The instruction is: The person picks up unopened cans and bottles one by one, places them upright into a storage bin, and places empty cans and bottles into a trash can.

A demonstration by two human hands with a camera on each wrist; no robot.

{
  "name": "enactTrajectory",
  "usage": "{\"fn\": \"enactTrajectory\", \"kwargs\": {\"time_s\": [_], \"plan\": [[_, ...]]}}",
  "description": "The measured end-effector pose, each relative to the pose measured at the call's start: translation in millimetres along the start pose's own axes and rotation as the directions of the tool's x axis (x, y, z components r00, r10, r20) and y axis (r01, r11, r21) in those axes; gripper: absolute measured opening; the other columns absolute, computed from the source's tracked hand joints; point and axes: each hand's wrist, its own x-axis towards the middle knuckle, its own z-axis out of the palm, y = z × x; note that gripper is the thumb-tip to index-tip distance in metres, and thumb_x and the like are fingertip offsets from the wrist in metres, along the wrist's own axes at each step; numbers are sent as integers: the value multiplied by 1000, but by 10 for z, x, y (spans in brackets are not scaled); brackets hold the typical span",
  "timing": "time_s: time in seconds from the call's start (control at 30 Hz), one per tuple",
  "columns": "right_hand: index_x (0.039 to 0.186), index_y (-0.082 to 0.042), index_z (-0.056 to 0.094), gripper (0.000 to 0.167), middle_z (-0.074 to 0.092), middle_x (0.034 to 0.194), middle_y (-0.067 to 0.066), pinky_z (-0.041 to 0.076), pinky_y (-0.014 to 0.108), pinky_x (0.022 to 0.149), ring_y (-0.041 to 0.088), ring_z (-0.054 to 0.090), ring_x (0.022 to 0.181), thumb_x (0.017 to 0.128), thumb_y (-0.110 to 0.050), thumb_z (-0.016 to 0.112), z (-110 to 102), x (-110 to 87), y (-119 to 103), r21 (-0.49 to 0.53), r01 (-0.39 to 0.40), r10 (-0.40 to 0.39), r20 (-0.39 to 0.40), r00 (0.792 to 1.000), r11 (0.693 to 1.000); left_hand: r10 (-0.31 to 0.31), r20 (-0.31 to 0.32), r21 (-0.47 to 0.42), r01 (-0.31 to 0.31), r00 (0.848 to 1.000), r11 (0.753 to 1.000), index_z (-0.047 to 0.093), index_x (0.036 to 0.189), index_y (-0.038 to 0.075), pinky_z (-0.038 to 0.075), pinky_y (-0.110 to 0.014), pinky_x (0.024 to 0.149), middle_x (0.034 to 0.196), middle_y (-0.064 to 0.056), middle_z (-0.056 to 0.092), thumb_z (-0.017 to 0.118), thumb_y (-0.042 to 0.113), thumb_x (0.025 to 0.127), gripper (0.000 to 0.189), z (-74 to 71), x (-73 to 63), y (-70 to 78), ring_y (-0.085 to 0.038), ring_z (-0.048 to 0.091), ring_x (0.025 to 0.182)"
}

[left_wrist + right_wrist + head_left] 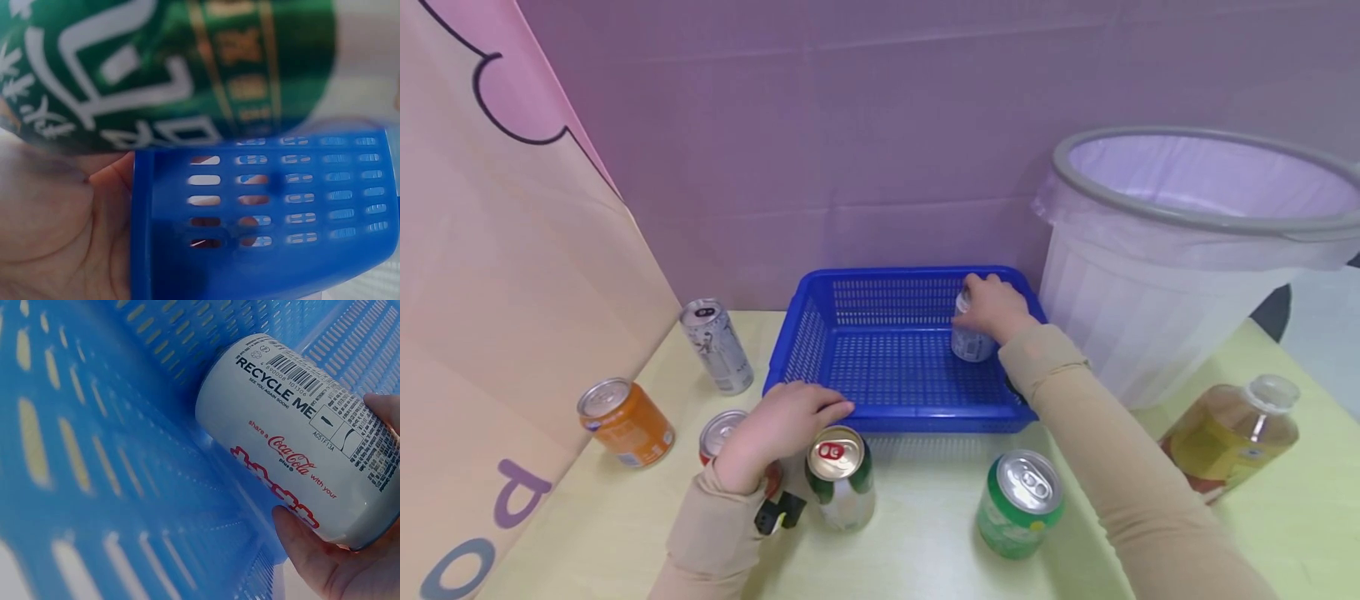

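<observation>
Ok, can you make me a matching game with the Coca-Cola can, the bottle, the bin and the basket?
Things:
1. Coca-Cola can
2. plastic bottle
3. bin
4. basket

Clues:
A. blue, with slotted sides
B. lined with a see-through bag
C. held by the right hand
D. has a yellow label

Right pairs: 1-C, 2-D, 3-B, 4-A

Drink cans [1015, 533] numbered six: two green, two whitish, one orange, one red. One bottle [1228, 437], one blue basket [917, 412], one bin [1112, 333] with one liner [1210, 246], one left hand [786, 421] and one right hand [997, 308] were recorded.
</observation>
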Motion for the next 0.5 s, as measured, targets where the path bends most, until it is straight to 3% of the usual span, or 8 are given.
{"fn": "enactTrajectory", "kwargs": {"time_s": [0.5], "plan": [[132, -4, 46, 64, 51, 122, 25, 46, 56, 88, 43, 51, 111, 82, -38, 66, 7, 24, 10, -40, -4, 4, -2, 1000, 999, -7, 0, -3, 7, 1000, 1000, 71, 104, 13, 41, -50, 92, 102, -2, 71, 50, 32, 97, 29, -1, 1, 16, -29, 63, 102]]}}
